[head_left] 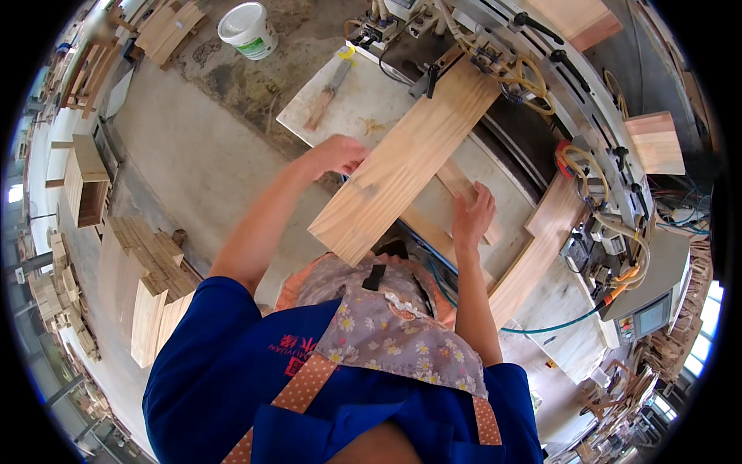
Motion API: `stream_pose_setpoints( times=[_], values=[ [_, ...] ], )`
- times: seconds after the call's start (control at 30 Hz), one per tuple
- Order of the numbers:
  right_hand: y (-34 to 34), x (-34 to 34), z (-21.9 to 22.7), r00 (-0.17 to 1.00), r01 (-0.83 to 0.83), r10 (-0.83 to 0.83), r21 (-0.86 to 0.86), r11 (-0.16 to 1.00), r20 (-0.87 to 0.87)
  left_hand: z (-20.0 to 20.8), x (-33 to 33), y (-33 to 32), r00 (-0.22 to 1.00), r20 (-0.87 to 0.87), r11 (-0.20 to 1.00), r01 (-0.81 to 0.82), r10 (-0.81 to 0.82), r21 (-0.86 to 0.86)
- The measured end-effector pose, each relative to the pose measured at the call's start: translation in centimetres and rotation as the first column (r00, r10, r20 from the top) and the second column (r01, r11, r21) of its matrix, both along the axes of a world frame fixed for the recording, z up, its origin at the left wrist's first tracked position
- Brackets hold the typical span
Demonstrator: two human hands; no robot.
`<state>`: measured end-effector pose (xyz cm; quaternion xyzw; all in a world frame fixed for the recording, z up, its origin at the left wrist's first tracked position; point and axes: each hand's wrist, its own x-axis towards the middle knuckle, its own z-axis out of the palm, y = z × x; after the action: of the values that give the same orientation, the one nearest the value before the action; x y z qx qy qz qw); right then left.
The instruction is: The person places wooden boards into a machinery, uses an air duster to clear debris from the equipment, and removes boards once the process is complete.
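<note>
A long pale wooden board [410, 158] lies slanting across the worktable, its far end beneath the machine's clamps and its near end over the table edge toward my apron. My left hand [334, 157] is at the board's left edge, fingers loosely bent and apart; whether the fingertips touch the wood is unclear. To the right of the board, my right hand [473, 216] is held with fingers spread and slightly curled, gripping nothing. Just beneath that hand a narrower wooden piece [457, 179] lies on the table, partly covered by the board.
A machine rail [576, 85] with black levers and hoses curves along the far right. Another long board [533, 243] lies at right, near a control box [653, 317]. A brush-like tool [331, 94] rests on the worktable [305, 108]. A white bucket [249, 31] and stacked boards [158, 298] stand leftward.
</note>
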<state>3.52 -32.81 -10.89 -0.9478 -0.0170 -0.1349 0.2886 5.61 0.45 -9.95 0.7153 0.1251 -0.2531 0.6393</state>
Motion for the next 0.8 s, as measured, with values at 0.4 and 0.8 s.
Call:
stream_pose_setpoints(
  times=[0.4, 0.8],
  values=[
    [-0.5, 0.1, -0.2, 0.999, -0.010, 0.010, 0.000, 1.000, -0.044, -0.1, -4.3, 0.3, 0.946, -0.317, 0.991, 0.021, -0.064, -0.135],
    [-0.7, 0.2, -0.7, 1.000, -0.023, 0.022, -0.027, 0.999, -0.006, -0.3, -1.7, -1.4, 0.950, -0.297, 0.988, 0.052, -0.095, -0.148]
  ],
)
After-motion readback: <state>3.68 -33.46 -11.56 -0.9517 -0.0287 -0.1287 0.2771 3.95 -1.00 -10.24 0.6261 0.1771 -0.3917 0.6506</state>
